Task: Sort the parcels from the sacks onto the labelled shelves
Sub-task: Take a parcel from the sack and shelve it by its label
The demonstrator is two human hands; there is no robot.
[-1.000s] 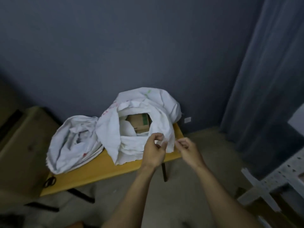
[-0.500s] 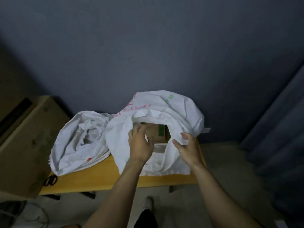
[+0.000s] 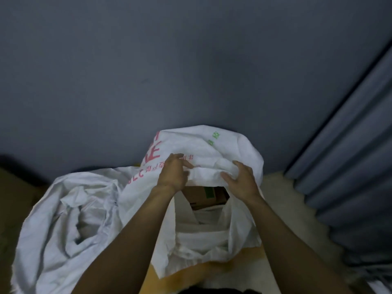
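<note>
A white woven sack (image 3: 212, 145) with red and green print stands open on a yellow table (image 3: 214, 270). Inside its mouth lies a brown cardboard parcel (image 3: 203, 197) with a green patch, above some white wrapping. My left hand (image 3: 172, 171) grips the far rim of the sack on the left of the opening. My right hand (image 3: 239, 179) grips the same rolled rim on the right. Both hands hold the rim up and back, just above the parcel. The labelled shelves are out of view.
A second white sack (image 3: 63, 219), crumpled and slack, lies to the left on the same table. A grey-blue wall (image 3: 169, 71) stands right behind the sacks. A grey curtain (image 3: 350, 155) hangs at the right. A tan box edge (image 3: 12, 187) shows far left.
I have come closer to the table and both hands have moved from the near side of the opening to the sack's far rim, pulling it up and back.
</note>
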